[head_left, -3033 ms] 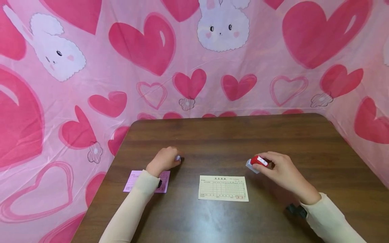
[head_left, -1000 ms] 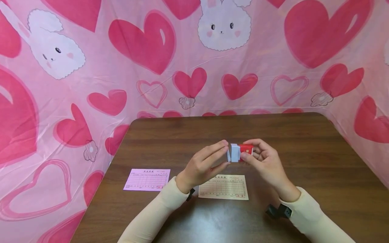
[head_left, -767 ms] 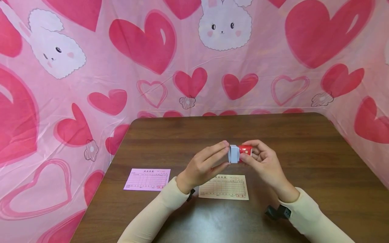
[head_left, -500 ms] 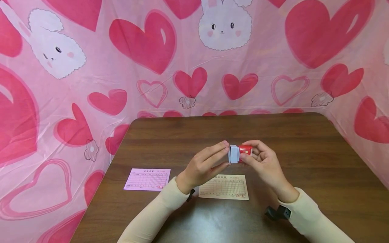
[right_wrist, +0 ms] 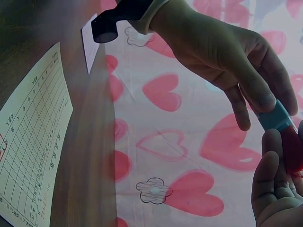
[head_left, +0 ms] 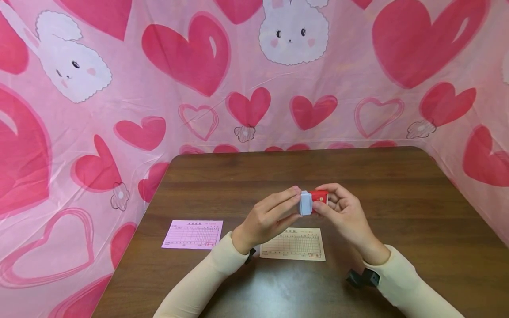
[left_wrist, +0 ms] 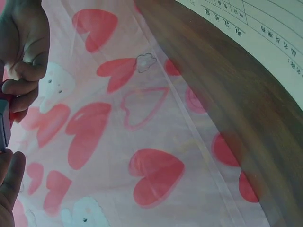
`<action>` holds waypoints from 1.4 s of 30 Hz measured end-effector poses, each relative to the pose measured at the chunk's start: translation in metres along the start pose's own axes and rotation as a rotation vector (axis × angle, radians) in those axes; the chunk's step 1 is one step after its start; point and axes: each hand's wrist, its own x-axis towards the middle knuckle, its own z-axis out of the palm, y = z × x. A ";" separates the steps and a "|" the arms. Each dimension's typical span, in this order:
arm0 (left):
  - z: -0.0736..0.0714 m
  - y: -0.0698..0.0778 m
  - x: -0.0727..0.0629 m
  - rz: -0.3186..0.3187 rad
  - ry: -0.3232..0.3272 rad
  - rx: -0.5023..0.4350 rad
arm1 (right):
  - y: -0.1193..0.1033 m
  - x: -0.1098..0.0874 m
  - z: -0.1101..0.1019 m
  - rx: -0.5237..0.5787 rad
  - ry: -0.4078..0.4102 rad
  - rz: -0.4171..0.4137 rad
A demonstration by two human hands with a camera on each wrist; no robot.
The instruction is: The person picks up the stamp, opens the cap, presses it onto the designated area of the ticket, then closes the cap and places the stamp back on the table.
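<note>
Above the table, between both hands, a red stamp (head_left: 320, 197) lies sideways with its pale blue-grey end (head_left: 305, 204) pointing left. My right hand (head_left: 354, 223) grips the red body, thumb in front and fingers behind. From the other side my left hand (head_left: 265, 217) pinches the pale end between its fingertips and thumb. The right wrist view shows the left thumb flat on that pale end (right_wrist: 274, 117). A cream printed slip (head_left: 304, 246) lies just below the hands, partly covered by the left one. A pink printed slip (head_left: 192, 234) lies farther left.
Both slips lie flat on the dark brown wooden table (head_left: 246, 176), each with a small red boxed mark at its lower right. A pink cloth (head_left: 342, 123) with hearts and rabbits hangs behind and beside the table. Black cameras (head_left: 362, 278) are on the wrists.
Three seconds ago the hands were apart, the right one holding the stamp. They have since met, and a thin gap at the stamp's pale end has closed.
</note>
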 end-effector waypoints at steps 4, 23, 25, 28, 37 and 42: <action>0.000 0.000 0.001 0.008 0.008 -0.003 | 0.001 0.000 -0.001 0.004 -0.009 0.002; -0.001 0.001 0.001 0.016 0.030 -0.032 | 0.004 -0.005 0.004 0.001 0.017 -0.010; -0.001 0.001 0.001 0.018 0.032 -0.034 | 0.004 -0.005 0.005 0.002 0.021 -0.011; -0.001 0.001 0.001 0.019 0.033 -0.038 | 0.005 -0.006 0.006 0.004 0.020 -0.014; -0.003 0.000 -0.002 -0.009 0.003 -0.073 | 0.005 -0.005 0.006 -0.002 0.011 -0.016; -0.003 0.001 -0.002 -0.022 -0.027 -0.088 | 0.007 -0.004 0.004 -0.005 -0.007 -0.012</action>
